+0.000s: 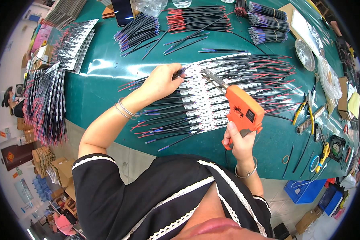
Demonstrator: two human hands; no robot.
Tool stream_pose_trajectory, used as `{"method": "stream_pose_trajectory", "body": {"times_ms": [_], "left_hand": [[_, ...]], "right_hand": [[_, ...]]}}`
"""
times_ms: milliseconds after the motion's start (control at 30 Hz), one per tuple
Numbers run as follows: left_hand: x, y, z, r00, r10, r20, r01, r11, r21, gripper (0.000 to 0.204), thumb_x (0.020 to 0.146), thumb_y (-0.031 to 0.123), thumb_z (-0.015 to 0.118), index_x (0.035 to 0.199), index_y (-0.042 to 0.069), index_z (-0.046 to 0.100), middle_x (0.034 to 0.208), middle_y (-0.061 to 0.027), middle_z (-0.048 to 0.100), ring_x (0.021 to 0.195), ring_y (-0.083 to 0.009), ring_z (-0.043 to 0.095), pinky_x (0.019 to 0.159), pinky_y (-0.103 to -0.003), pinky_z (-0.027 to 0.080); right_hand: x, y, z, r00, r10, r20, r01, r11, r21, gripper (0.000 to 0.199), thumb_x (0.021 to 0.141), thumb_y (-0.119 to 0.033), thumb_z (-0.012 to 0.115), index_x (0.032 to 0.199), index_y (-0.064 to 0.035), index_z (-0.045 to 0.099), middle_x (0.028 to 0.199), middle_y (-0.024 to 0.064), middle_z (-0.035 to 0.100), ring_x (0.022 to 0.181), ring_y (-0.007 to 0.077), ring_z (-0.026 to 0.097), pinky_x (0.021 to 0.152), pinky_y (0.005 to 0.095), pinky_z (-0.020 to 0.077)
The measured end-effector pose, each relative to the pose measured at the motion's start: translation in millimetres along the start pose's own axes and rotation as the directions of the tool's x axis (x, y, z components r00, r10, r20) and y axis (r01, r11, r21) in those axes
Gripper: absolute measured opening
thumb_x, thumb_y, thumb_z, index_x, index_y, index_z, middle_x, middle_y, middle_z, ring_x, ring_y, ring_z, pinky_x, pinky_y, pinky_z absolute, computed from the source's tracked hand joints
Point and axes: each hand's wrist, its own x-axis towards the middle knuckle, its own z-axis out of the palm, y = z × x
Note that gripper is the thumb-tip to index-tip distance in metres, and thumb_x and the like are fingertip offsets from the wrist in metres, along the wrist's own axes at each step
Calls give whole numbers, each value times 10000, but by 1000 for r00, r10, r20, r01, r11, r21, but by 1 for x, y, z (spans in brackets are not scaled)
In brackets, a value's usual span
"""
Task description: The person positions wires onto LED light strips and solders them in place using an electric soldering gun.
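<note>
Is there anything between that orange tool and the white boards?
Nothing visible: the right hand holds the orange tool with its metal tip over the white boards. The left hand, pinching a dark wire, is off to the tip's left.

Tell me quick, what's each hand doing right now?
Left hand: closed, apparently pinching a black wire beside the white circuit board panel.
Right hand: closed, gripping the orange soldering gun.

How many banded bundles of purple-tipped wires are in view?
3, at the far side of the table, right of the red-tipped pile: farthest bundle, middle bundle and nearest bundle. Others may be hidden beneath.
</note>
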Motion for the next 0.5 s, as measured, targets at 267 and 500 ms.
{"method": "stream_pose_trajectory", "body": {"times_ms": [267, 500], "left_hand": [[0, -4, 7, 984, 159, -86, -139, 970, 198, 193, 719, 160, 593, 704, -25, 539, 639, -209, 506, 580, -357, 486, 545, -386, 389], [0, -3, 11, 981, 160, -111, -133, 968, 213, 185, 713, 152, 587, 684, -23, 539, 638, -202, 511, 608, -371, 505, 560, -407, 395]], "right_hand": [[-4, 8, 4, 998, 30, 53, -28, 999, -26, 153, 829, -101, 544, 893, 22, 477, 530, 23, 475, 391, 90, 459, 364, 217, 400], [-5, 12, 6, 994, 96, 53, -95, 995, -26, 184, 806, -100, 582, 923, 26, 517, 644, 26, 541, 429, 64, 471, 387, 197, 396]]}}
